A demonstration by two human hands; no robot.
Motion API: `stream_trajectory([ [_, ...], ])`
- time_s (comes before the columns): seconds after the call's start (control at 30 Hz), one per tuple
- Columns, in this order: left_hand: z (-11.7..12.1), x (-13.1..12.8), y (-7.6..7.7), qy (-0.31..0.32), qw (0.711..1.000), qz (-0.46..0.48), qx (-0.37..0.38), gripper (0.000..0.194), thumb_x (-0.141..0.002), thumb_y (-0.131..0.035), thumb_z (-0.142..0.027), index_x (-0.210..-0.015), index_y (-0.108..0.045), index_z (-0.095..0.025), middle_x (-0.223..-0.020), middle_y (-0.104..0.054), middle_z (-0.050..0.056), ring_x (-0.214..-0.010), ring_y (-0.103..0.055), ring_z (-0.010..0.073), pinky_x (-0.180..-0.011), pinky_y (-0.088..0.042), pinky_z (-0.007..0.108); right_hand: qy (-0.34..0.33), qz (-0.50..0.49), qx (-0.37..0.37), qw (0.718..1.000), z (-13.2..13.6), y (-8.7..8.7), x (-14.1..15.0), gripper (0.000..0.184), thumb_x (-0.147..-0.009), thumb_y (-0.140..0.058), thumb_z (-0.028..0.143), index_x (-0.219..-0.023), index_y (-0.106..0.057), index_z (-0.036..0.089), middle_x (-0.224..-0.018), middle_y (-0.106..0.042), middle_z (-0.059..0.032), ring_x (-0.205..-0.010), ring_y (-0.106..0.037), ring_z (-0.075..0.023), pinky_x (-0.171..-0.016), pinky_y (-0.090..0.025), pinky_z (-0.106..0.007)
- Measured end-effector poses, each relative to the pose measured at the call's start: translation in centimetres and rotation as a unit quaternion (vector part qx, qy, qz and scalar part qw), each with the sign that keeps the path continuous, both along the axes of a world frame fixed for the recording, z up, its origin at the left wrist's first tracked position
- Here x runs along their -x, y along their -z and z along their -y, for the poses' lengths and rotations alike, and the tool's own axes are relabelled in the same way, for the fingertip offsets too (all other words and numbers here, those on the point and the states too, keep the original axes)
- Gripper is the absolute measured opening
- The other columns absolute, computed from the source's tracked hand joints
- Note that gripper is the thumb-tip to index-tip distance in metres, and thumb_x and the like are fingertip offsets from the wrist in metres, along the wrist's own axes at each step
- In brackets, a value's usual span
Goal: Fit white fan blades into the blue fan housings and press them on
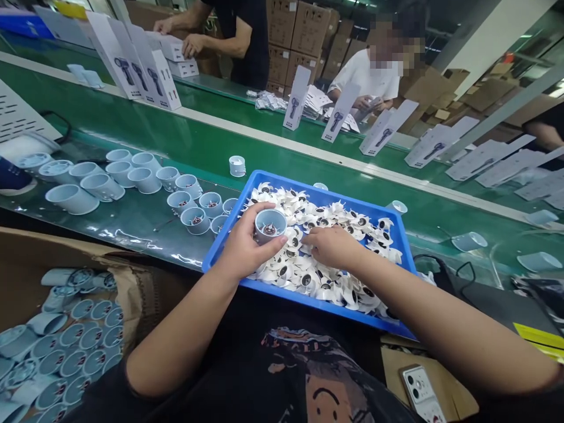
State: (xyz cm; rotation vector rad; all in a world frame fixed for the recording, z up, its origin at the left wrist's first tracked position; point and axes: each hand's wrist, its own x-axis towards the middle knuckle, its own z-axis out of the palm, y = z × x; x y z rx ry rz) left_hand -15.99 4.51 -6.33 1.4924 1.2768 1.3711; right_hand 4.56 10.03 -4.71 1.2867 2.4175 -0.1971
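My left hand [244, 244] is wrapped round a light-blue plastic cup-shaped housing [270, 232], its open end up and copper motor windings showing inside. The housing is above the left part of a blue tray [408, 252]. Heaped in that tray are many small white fan impellers [306, 279] with dark round centres. My right hand [332, 247] is over the middle of the heap, fingers bent down among the impellers. Its fingertips are partly hidden, so I cannot make out what they pinch, if anything.
Several light-blue housings [73, 198] stand left of the tray; more fill a cardboard box [132, 288] at lower left. White printed cartons [163, 88] line the green conveyor [211, 132]. Two people work across it. A phone [420, 390] lies at lower right.
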Motion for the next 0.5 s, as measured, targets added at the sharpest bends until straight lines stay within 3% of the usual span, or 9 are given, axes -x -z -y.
stream_trajectory([
  [0.13, -0.4, 0.3, 1.0, -0.016, 0.998, 0.054, -0.017, 0.062, -0.070, -0.076, -0.046, -0.122, -0.052, -0.023, -0.102, -0.064, 0.005, -0.086, -0.063, 0.0209, -0.078, -0.052, 0.035, 0.086, -0.099, 0.013, 0.991, 0.1, -0.2, -0.5, 0.011, -0.097, -0.068, 0.014, -0.107, -0.064, 0.010, -0.107, -0.058, -0.0068, -0.108, -0.056, -0.0234, -0.106, -0.045, -0.049],
  [0.23, -0.1, 1.1, 1.4, -0.035, 0.990, 0.102, -0.085, 0.063, -0.075, -0.070, -0.050, -0.127, -0.047, -0.024, -0.105, -0.063, 0.006, -0.090, -0.064, 0.0218, -0.082, -0.054, 0.037, 0.151, -0.276, 0.038, 0.948, 1.2, -1.0, -1.8, 0.017, -0.098, -0.066, 0.023, -0.109, -0.061, 0.011, -0.109, -0.057, -0.0083, -0.103, -0.056, -0.0222, -0.103, -0.046, -0.046],
  [0.3, 0.6, 1.6, 1.1, -0.030, 0.990, 0.083, -0.107, 0.062, -0.078, -0.067, -0.051, -0.130, -0.048, -0.024, -0.110, -0.064, 0.007, -0.096, -0.065, 0.0235, -0.086, -0.054, 0.038, 0.183, -0.421, 0.095, 0.883, 2.7, -1.7, -2.6, 0.033, -0.097, -0.060, 0.040, -0.116, -0.056, 0.013, -0.108, -0.057, -0.0092, -0.093, -0.058, -0.0197, -0.093, -0.051, -0.041],
  [0.37, 1.5, 1.9, 0.4, 0.004, 0.996, 0.033, -0.077, 0.062, -0.080, -0.069, -0.048, -0.134, -0.050, -0.023, -0.116, -0.065, 0.009, -0.101, -0.067, 0.0256, -0.089, -0.056, 0.040, 0.208, -0.541, 0.176, 0.796, 4.4, -2.2, -3.0, 0.049, -0.091, -0.054, 0.056, -0.115, -0.052, 0.013, -0.100, -0.056, -0.0083, -0.082, -0.059, -0.0169, -0.082, -0.054, -0.035],
  [0.43, 2.4, 1.7, -0.5, 0.044, 0.997, -0.031, -0.047, 0.061, -0.078, -0.075, -0.046, -0.132, -0.057, -0.023, -0.124, -0.066, 0.011, -0.110, -0.067, 0.0293, -0.096, -0.055, 0.043, 0.225, -0.618, 0.254, 0.709, 5.9, -2.3, -2.9, 0.053, -0.082, -0.057, 0.062, -0.105, -0.051, 0.015, -0.089, -0.055, -0.0059, -0.073, -0.058, -0.0143, -0.073, -0.055, -0.030],
  [0.5, 3.1, 1.2, -1.2, 0.081, 0.991, -0.092, -0.056, 0.059, -0.074, -0.082, -0.043, -0.127, -0.064, -0.025, -0.129, -0.067, 0.011, -0.119, -0.064, 0.0322, -0.105, -0.051, 0.047, 0.232, -0.663, 0.313, 0.639, 7.0, -2.3, -2.6, 0.051, -0.078, -0.068, 0.061, -0.096, -0.051, 0.016, -0.081, -0.054, -0.0037, -0.067, -0.056, -0.0124, -0.068, -0.053, -0.025],
])
